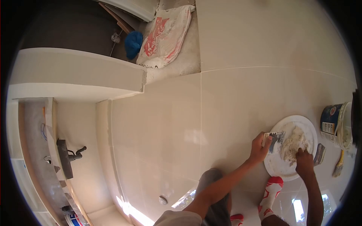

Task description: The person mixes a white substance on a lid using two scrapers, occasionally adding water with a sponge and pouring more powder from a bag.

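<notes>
A knee (pixel 213 184) fills bottom centre. Lower right, the left hand (pixel 260 148) grasps a scraper (pixel 276 137) at a white plate (pixel 303 123). The right hand (pixel 304 162) touches paste (pixel 292 145), its grip unclear.

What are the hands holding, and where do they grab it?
The left hand grips a scraper by its handle end, blade over the plate. The right hand rests on the paste; whether it holds anything cannot be told.
</notes>
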`<move>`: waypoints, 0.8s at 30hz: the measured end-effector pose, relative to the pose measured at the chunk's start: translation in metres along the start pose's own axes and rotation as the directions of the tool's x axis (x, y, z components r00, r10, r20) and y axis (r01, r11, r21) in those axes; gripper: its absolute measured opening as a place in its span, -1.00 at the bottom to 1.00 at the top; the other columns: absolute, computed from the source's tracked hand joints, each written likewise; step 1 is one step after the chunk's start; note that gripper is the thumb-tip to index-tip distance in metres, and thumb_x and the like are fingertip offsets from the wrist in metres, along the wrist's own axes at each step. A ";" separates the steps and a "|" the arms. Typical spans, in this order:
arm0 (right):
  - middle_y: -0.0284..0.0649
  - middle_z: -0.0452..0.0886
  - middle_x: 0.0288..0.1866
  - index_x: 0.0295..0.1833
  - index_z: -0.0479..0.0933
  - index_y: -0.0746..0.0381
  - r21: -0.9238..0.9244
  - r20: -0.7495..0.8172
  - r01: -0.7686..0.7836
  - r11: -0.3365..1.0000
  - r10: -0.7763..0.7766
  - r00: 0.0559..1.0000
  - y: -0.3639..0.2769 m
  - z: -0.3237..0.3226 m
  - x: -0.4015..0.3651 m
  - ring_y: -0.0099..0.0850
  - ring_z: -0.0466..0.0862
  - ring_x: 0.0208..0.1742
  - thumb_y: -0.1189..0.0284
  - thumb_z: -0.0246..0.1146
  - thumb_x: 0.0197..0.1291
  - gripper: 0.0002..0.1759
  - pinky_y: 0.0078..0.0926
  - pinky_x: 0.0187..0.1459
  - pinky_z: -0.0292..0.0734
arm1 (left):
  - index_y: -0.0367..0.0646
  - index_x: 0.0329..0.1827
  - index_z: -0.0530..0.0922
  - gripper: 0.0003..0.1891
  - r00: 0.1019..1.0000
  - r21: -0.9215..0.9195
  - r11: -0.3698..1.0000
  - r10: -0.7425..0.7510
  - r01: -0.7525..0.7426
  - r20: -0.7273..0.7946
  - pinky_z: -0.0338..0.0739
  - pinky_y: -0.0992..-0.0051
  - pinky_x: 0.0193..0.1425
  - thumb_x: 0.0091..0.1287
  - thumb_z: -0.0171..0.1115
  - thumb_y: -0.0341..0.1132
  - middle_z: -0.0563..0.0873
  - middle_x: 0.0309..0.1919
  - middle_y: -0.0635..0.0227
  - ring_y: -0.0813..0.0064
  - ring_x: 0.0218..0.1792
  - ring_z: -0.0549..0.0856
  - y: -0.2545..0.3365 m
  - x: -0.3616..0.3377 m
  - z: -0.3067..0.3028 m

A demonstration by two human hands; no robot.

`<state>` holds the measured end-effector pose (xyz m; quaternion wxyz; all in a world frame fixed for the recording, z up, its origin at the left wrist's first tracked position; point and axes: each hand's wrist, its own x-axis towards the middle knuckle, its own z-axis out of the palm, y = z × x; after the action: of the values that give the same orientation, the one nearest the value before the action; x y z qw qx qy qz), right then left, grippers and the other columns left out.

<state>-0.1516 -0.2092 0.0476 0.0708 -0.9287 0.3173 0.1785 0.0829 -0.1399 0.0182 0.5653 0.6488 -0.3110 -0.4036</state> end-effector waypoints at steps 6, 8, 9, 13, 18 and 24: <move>-0.17 0.49 -0.24 -0.33 0.55 0.29 0.032 0.096 -0.029 0.999 0.026 0.995 0.001 -0.020 0.013 -0.18 0.54 -0.26 0.67 0.19 -0.31 -0.72 -0.25 -0.33 0.53 | -0.22 -0.42 0.39 -0.71 1.000 0.003 1.000 0.010 -0.010 0.001 0.28 0.56 -0.47 0.38 0.09 -0.20 0.43 -0.63 0.46 0.69 -0.53 0.36 0.000 -0.007 0.002; -0.16 0.49 -0.26 -0.35 0.53 0.29 0.079 0.111 -0.030 0.996 0.021 0.994 0.003 -0.024 0.016 -0.18 0.54 -0.26 0.68 0.19 -0.30 -0.74 -0.24 -0.33 0.53 | -0.22 -0.40 0.40 -0.72 0.997 0.058 0.996 0.076 -0.074 -0.028 0.29 0.56 -0.47 0.38 0.09 -0.20 0.43 -0.63 0.45 0.68 -0.53 0.37 -0.002 -0.008 -0.003; -0.15 0.48 -0.26 -0.37 0.52 0.30 0.098 0.021 -0.086 0.991 0.085 0.996 0.004 -0.023 0.017 -0.18 0.54 -0.26 0.68 0.19 -0.30 -0.76 -0.24 -0.33 0.54 | -0.22 -0.39 0.41 -0.73 0.995 0.057 0.994 0.097 -0.096 -0.023 0.29 0.55 -0.47 0.37 0.10 -0.20 0.43 -0.63 0.45 0.68 -0.54 0.37 -0.003 -0.006 -0.005; -0.14 0.51 -0.21 -0.29 0.55 0.30 0.129 -0.013 -0.071 0.989 0.073 0.997 0.001 -0.018 0.007 -0.16 0.55 -0.27 0.67 0.19 -0.26 -0.72 -0.23 -0.32 0.54 | -0.23 -0.40 0.41 -0.72 0.995 0.039 0.995 0.094 -0.093 -0.030 0.28 0.55 -0.49 0.37 0.10 -0.19 0.43 -0.65 0.43 0.68 -0.56 0.36 0.003 -0.001 -0.003; -0.05 0.57 -0.27 -0.23 0.56 0.34 0.416 -0.177 -0.205 0.886 0.300 0.937 0.003 -0.013 -0.029 -0.11 0.58 -0.33 0.65 0.20 -0.18 -0.73 -0.23 -0.27 0.53 | -0.23 -0.42 0.40 -0.70 0.996 0.047 0.995 0.087 -0.086 -0.021 0.28 0.55 -0.49 0.36 0.11 -0.19 0.42 -0.65 0.44 0.68 -0.56 0.36 -0.004 -0.004 -0.007; -0.25 0.56 -0.34 -0.11 0.49 0.32 0.783 0.613 -0.386 -0.487 0.506 0.606 -0.030 0.007 -0.077 -0.48 0.61 -0.43 0.57 0.16 0.03 -0.75 -0.53 -0.44 0.65 | -0.29 -0.29 0.45 -0.76 0.998 0.000 0.998 -0.061 0.061 0.020 0.41 0.46 -0.30 0.34 0.12 -0.24 0.54 -0.49 0.20 0.48 -0.44 0.47 -0.005 -0.006 -0.005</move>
<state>-0.1916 -0.1400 0.0709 0.6317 -0.2835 0.7055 -0.1512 0.0846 -0.1316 0.0145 0.5500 0.6536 -0.2965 -0.4271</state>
